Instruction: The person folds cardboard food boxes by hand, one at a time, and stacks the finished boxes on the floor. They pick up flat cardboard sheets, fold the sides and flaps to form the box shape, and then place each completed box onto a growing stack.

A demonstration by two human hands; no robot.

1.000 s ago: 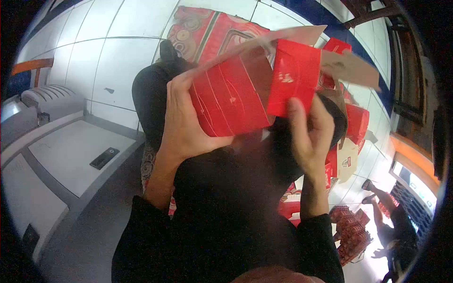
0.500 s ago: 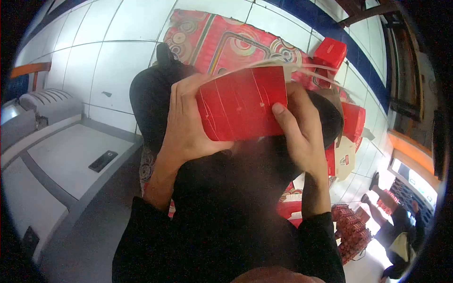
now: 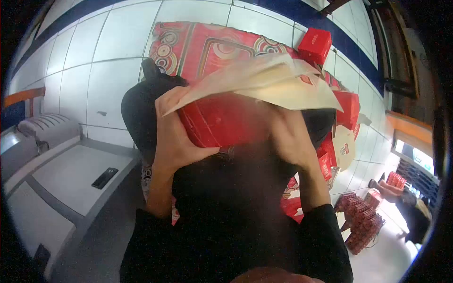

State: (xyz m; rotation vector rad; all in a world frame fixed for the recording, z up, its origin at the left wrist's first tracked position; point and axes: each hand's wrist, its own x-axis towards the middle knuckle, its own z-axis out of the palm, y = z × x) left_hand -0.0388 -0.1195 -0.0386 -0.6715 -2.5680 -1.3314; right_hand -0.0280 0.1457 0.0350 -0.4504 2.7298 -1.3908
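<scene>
A part-folded red cardboard box (image 3: 214,121) is held over my lap, its cream inner flaps (image 3: 283,87) fanned out on the far side. My left hand (image 3: 175,134) is closed round the box's left end, thumb along the near edge and fingers behind it. At the right end, my right hand (image 3: 291,139) is curled in against the cardboard under the flaps. Its fingertips are blurred and partly hidden.
A patterned red mat (image 3: 188,42) lies on white floor tiles. Beyond my right knee are a folded red box (image 3: 315,45), another red box (image 3: 348,108) and loose cartons (image 3: 343,146). Stacked red packs (image 3: 361,221) and another person (image 3: 413,212) are at right; a phone (image 3: 104,178) lies left.
The cream flaps have swung up and spread toward me over the box. My right hand's thumb has left the red front panel. The view has shifted slightly, and the person at right has moved.
</scene>
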